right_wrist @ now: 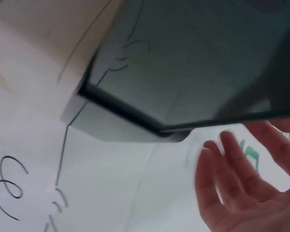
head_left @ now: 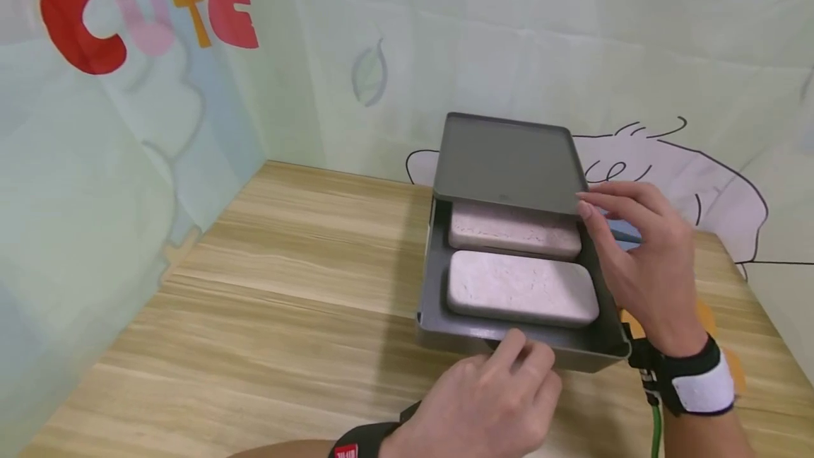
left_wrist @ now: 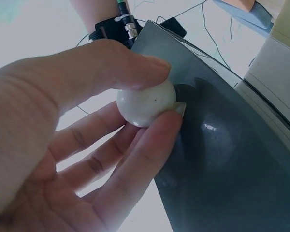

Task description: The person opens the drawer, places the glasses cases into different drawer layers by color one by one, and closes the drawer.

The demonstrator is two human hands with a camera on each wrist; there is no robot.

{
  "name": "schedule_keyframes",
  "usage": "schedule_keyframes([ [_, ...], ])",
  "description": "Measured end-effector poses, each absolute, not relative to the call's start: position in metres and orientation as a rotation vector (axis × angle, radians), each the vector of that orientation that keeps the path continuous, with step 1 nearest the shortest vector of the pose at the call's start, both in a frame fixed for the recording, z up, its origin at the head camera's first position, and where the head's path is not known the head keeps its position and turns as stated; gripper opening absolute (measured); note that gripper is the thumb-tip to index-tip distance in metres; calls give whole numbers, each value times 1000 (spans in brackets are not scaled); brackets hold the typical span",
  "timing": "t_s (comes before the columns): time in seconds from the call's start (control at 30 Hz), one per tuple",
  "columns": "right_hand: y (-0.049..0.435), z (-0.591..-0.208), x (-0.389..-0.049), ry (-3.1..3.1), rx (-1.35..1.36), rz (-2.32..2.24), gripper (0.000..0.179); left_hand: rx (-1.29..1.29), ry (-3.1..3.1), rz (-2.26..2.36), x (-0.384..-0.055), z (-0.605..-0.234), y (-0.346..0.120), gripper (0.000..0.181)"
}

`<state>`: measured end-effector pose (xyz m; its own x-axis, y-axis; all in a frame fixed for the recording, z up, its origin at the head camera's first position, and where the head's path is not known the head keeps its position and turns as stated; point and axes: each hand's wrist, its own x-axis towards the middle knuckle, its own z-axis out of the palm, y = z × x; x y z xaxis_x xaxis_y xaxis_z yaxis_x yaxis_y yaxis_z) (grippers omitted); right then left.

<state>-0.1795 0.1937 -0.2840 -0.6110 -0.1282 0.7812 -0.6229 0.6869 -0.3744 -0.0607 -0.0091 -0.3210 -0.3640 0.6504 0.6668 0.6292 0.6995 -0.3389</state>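
Observation:
A dark grey box (head_left: pixel 439 302) stands on the table, its near part uncovered like a pulled-out drawer. Inside lie two pale, rounded rectangular blocks, the front one (head_left: pixel 521 288) in full view and the rear one (head_left: pixel 515 228) partly under a flat grey top panel (head_left: pixel 509 165). At the box's front face, my left hand (head_left: pixel 490 401) pinches a round white knob (left_wrist: pixel 145 104) between thumb and fingers. My right hand (head_left: pixel 649 253) has its thumb and index fingertips at the panel's near right corner. Its other fingers (right_wrist: pixel 239 169) extend loosely beside the box.
The wooden table (head_left: pixel 273 267) extends left of the box. Behind stands a printed cloth backdrop (head_left: pixel 356 41). An orange item (head_left: pixel 704 315) shows behind my right wrist, and a blue item (head_left: pixel 626 234) behind my right hand. A green cable (head_left: pixel 657 430) hangs from the right wrist strap.

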Motion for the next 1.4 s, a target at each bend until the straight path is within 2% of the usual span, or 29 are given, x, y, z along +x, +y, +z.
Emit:
schedule_keyframes([
  [0.33, 205, -298, -183, -2282, 410, 966, 24, -967, -2048, 31, -62, -321, -9, 29],
  [0.7, 210, -299, -188, -2357, 347, 934, 22, -1029, -2134, -36, -64, -318, -11, 15],
  [1.4, 212, -303, -192, -2333, 369, 887, 16, -1019, -2044, -13, -68, -314, -14, 19],
])
